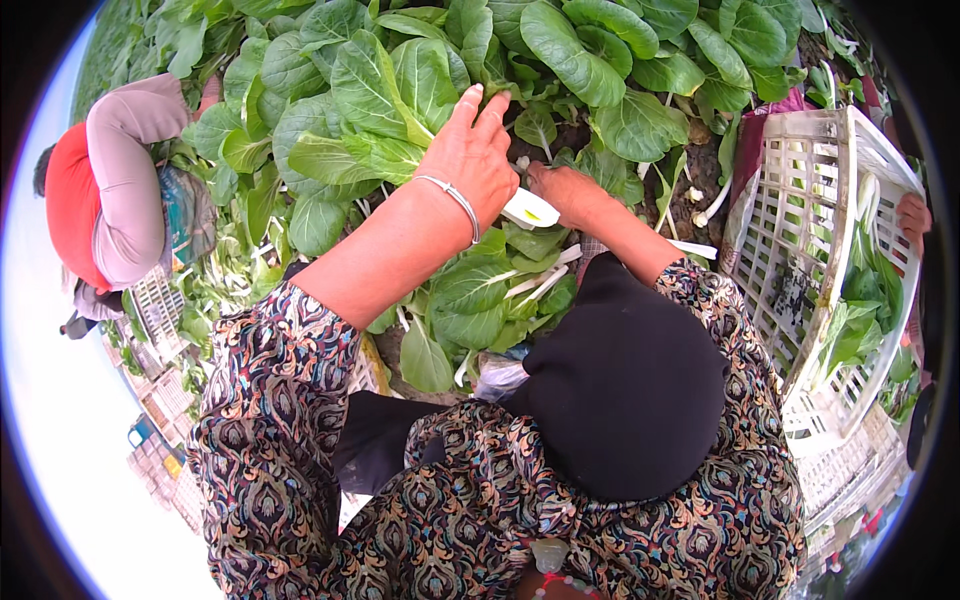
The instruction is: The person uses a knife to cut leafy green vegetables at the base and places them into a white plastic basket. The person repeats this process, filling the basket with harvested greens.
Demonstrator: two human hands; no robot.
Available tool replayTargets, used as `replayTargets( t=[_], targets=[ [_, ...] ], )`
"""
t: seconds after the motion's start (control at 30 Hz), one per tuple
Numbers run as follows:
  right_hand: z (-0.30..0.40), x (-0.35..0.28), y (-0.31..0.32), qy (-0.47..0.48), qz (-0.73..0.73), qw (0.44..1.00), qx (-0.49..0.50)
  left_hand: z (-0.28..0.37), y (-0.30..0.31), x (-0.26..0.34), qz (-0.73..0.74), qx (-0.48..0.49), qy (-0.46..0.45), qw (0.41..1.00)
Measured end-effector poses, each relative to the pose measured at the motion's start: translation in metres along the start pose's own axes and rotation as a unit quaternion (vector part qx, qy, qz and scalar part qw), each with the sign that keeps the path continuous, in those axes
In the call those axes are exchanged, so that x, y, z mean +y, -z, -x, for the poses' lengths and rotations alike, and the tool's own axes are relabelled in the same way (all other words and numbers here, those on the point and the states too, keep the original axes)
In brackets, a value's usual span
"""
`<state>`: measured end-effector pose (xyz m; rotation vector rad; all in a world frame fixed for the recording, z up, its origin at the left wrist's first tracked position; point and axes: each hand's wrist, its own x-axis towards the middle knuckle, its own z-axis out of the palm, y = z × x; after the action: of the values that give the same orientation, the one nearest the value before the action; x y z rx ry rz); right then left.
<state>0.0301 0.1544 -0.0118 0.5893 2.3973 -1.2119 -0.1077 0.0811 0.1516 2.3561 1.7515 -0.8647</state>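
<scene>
My left hand (472, 154), with a silver-coloured bracelet at the wrist, reaches over a leafy green plant (375, 112) with its index and middle fingers stretched out to the leaves. A thick white stalk (534, 210) shows from under its palm; its thumb and grip are hidden. Low among the plants, close beside it, is my right hand (566, 193), with curled fingers near a small pale stem base (523, 162); what it holds is hidden. Picked greens with white stalks (480, 296) lie on the ground below my hands.
On the right a white plastic crate (802, 225) is tipped on its side by a second crate holding greens (862, 322), with another person's hand (913, 216) at its rim. A person in red and mauve (124, 180) bends at left, near more crates (157, 304). Rows of plants stretch ahead.
</scene>
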Motion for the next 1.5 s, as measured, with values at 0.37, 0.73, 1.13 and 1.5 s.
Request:
replayTargets(
  t=[0.37,0.73,1.13,1.5],
  targets=[
    [0.031,0.019,-0.009,0.022,-0.178,0.982,-0.054,0.042,-0.08,-0.019,-0.1,-0.196,0.076,0.973],
    [-0.021,-0.028,0.014,-0.101,-0.349,0.931,-0.048,0.075,-0.122,-0.012,0.018,-0.193,0.173,0.966],
    [-0.101,-0.045,-0.032,-0.041,-0.181,0.976,-0.119,0.101,-0.154,0.016,0.103,-0.106,0.242,0.959],
    [-0.036,-0.028,-0.024,-0.069,-0.125,0.958,-0.25,0.108,-0.125,0.006,0.151,-0.075,0.252,0.953]
  ],
)
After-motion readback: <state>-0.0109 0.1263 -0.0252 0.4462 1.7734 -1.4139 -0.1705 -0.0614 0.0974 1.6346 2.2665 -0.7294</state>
